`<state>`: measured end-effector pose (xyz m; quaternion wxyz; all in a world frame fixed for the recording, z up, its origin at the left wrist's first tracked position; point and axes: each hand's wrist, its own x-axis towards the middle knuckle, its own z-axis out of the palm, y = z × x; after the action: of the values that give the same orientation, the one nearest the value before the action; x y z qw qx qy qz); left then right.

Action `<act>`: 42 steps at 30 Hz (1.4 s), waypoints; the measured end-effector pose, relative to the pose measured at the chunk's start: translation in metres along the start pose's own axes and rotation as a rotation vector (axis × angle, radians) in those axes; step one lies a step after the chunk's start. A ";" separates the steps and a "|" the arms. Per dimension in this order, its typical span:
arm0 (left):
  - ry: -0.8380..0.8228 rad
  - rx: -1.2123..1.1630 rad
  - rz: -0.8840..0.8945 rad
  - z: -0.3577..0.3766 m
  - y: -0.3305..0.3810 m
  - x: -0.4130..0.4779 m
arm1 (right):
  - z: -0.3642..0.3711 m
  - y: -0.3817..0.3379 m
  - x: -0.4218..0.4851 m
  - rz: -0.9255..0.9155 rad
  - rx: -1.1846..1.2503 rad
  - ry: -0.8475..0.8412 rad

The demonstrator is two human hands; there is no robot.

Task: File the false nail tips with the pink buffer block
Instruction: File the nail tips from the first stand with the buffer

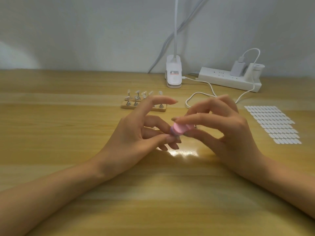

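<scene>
Our right fingers [196,117] are curled round the pink buffer block [181,129]: the forefinger lies along its top and the thumb comes up from below. The right hand [226,132] holds it above the middle of the desk [153,193]. A small metal part [195,126] glints at the block's right end, but it is too small for us to name.

The thumb of our left hand [134,133] meets the curled lower fingers right at the block's left end. We cannot tell whether anything is pinched there, as the spot is blurred and partly hidden. The left forefinger is stretched out, pointing right and away from us.

Beyond the left hand a wooden stand [127,106] carries false nail tips [137,92] on small metal holders. Farther back, a white clip lamp [173,75] stands at the far edge of the desk. A white power strip [221,79] with a charger [236,68] plugged in lies to its right. A white cable [201,94] loops across the desk beyond our right hand. At the far right lies a sheet of white adhesive tabs [272,123].
</scene>
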<state>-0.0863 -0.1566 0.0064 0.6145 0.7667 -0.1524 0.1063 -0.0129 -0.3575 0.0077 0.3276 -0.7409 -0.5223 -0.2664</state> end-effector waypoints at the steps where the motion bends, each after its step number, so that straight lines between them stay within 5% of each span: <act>1: -0.002 0.003 0.003 0.001 0.001 0.000 | 0.000 0.000 0.000 -0.033 0.001 -0.009; 42: -0.033 0.001 -0.001 -0.001 -0.001 -0.002 | 0.000 -0.003 0.000 -0.052 0.038 -0.089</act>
<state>-0.0874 -0.1556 0.0049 0.6116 0.7688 -0.1619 0.0935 -0.0158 -0.3568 0.0088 0.3108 -0.7318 -0.5605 -0.2317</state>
